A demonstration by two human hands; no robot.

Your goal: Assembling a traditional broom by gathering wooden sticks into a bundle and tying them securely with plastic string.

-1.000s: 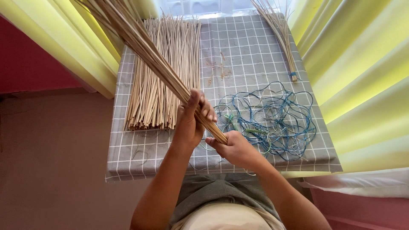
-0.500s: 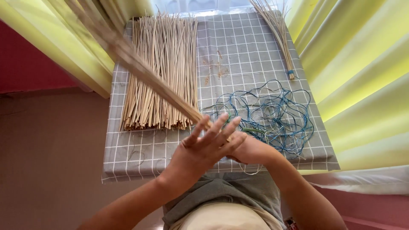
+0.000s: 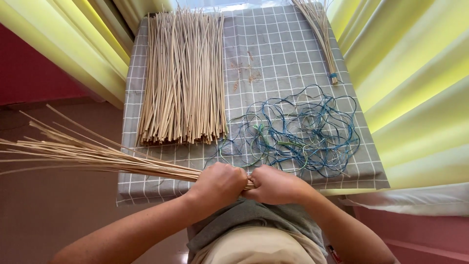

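Closest in, the left hand (image 3: pixel 218 184) and the right hand (image 3: pixel 275 184) sit side by side, almost touching, at the near edge of the small table (image 3: pixel 298 44). Both hands are curled into tight fists around the thick end of a bundle of thin sticks (image 3: pixel 93 155). The bundle points off to the person's left, past the table's edge, and its far tips fan out over the floor. To do this well, I think both fists should squeeze close together so no stick slips out, and the ends should be kept even between the hands. The loose tips look easy to snap, so the bundle should be turned gently. Just past the hands lies a messy tangle of blue and green string (image 3: pixel 298 134) on the grey checked cloth. Left of it is a flat pile of loose sticks (image 3: pixel 183 78). At the far right corner lies a small tied bunch of sticks (image 3: pixel 322 34). Yellow curtains (image 3: pixel 415 83) hang on both sides.
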